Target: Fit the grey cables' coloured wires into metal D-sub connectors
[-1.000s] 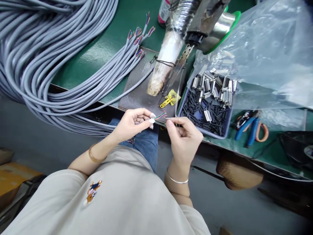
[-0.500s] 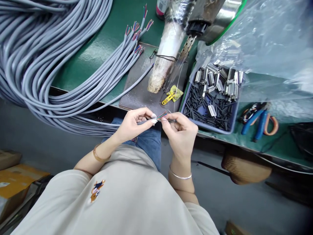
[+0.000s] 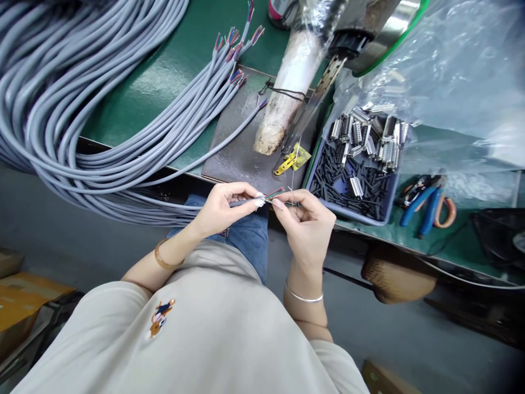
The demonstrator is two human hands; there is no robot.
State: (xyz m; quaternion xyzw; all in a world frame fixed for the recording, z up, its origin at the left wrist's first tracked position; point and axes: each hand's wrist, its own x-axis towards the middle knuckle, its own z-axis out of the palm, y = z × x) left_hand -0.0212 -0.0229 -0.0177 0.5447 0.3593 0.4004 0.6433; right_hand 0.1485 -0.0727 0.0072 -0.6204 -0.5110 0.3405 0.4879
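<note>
Just above the jeans (image 3: 251,238), the left hand (image 3: 223,210) has thumb and fingers closed round a cable (image 3: 241,203), while the right hand (image 3: 307,221) pinches at its wires (image 3: 275,192); one or several, I cannot tell. The cable's end lies between the hands, pointing to 3 o'clock. Too hard a tug could snap a thin wire; a slack left grip could let the cable slip. It looks smooth and grey, its wires red and green, leaning towards 2 o'clock. Farther off, at 10 o'clock, lies a bundle (image 3: 172,134) of similar cables.
</note>
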